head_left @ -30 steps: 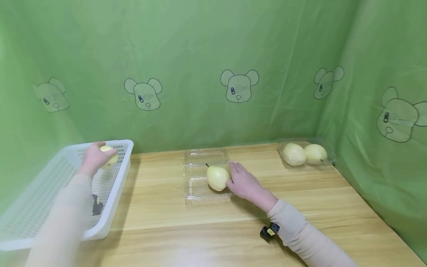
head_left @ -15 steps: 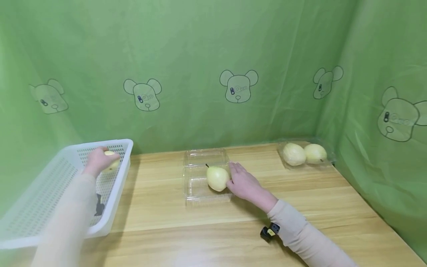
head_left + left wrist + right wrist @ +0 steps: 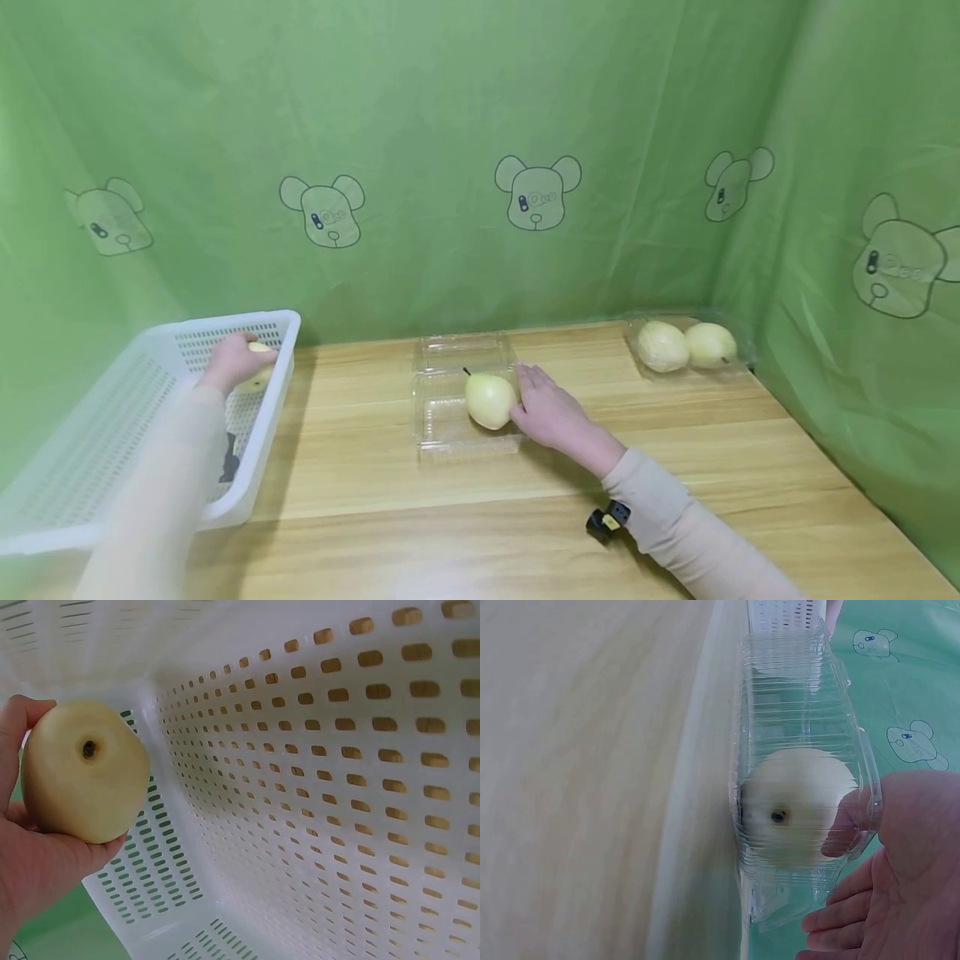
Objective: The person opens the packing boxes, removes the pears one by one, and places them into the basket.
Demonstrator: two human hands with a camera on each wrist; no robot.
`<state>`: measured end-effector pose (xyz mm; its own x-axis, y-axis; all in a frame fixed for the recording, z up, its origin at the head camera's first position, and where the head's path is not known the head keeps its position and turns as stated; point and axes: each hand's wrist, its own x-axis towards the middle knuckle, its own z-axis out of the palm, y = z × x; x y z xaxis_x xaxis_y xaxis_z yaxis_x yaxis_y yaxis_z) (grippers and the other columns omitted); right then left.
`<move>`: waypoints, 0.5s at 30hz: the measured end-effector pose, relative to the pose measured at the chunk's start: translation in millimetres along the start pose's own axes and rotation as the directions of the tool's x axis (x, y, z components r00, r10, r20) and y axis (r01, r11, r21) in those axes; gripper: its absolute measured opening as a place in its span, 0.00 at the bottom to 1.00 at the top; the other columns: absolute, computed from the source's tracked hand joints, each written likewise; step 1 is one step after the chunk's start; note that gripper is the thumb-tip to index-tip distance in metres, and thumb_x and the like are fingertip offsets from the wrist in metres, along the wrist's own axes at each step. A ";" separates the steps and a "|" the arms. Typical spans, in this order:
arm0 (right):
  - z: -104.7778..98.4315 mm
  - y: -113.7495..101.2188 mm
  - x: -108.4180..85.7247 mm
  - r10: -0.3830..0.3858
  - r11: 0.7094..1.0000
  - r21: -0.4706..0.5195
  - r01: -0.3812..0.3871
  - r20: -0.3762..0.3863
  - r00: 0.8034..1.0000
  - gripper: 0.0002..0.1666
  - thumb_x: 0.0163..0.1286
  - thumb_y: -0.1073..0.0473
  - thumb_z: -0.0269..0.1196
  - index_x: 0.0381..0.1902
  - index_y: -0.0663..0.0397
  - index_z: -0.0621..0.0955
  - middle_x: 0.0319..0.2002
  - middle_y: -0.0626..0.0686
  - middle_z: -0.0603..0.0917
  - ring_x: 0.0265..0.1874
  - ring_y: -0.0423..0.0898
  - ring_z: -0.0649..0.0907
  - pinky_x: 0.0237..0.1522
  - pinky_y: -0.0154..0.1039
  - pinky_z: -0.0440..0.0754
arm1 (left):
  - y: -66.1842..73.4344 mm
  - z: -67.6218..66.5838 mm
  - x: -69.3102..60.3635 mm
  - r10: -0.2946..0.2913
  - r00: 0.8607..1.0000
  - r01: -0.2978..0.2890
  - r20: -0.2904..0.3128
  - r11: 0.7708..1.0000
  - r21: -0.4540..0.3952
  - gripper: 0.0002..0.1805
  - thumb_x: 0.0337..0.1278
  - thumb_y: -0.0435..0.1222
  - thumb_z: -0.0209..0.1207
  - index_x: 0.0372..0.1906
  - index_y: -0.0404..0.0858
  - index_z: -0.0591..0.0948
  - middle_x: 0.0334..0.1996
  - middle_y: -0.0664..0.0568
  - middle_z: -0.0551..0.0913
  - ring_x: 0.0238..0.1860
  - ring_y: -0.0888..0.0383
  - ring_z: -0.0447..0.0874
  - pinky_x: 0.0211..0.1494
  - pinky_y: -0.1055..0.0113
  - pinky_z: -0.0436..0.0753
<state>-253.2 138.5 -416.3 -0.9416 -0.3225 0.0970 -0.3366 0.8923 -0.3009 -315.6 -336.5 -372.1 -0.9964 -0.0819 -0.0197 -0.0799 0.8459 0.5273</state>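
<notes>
In the head view the left hand (image 3: 231, 363) is inside the white basket (image 3: 285, 367), gripping a yellow pear (image 3: 255, 382). The left wrist view shows that pear (image 3: 90, 776) with fingers and thumb around it, its dark-centred end toward the camera. A second pear (image 3: 490, 401) lies in the right part of an opened clear plastic box (image 3: 442, 427), its stem pointing up and left. Against the box's right side rests the right hand (image 3: 553, 414), fingers extended, thumb at the pear. Through the ribbed plastic in the right wrist view, the pear (image 3: 799, 799) and thumb are visible.
At the back right of the wooden table (image 3: 360, 533), another clear box holds two pears (image 3: 662, 347), (image 3: 710, 346). A green curtain (image 3: 435, 100) with bear-head prints stands behind and at the sides.
The left hand has moved slightly right and lower within the basket, carrying its pear toward the basket's right wall. The right hand and the pear beside it have stayed in place.
</notes>
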 end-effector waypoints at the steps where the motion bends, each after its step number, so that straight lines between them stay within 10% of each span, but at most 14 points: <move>1: 0.0 0.1 0.2 0.000 1.000 -0.002 0.000 0.000 1.000 0.41 0.67 0.54 0.52 0.72 0.73 0.56 0.72 0.69 0.60 0.73 0.64 0.60 0.75 0.55 0.59 | 0.2 0.1 0.4 0.008 1.000 -0.008 0.002 1.000 0.006 0.42 0.60 0.45 0.58 0.68 0.18 0.59 0.64 0.20 0.63 0.64 0.26 0.63 0.70 0.38 0.62; 15: -0.3 -0.6 1.0 0.000 1.000 0.003 0.000 0.005 1.000 0.41 0.68 0.55 0.51 0.72 0.72 0.56 0.73 0.69 0.60 0.73 0.64 0.61 0.75 0.55 0.59 | -3.4 -0.6 6.0 0.038 0.998 -0.040 0.056 0.999 0.031 0.44 0.56 0.42 0.60 0.68 0.17 0.56 0.65 0.19 0.60 0.65 0.25 0.60 0.72 0.37 0.59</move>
<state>-253.9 137.7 -415.7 -0.9414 -0.3243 0.0922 -0.3368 0.8914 -0.3033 -321.3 -340.2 -373.5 -0.9987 -0.0197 -0.0470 -0.0406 0.8645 0.5010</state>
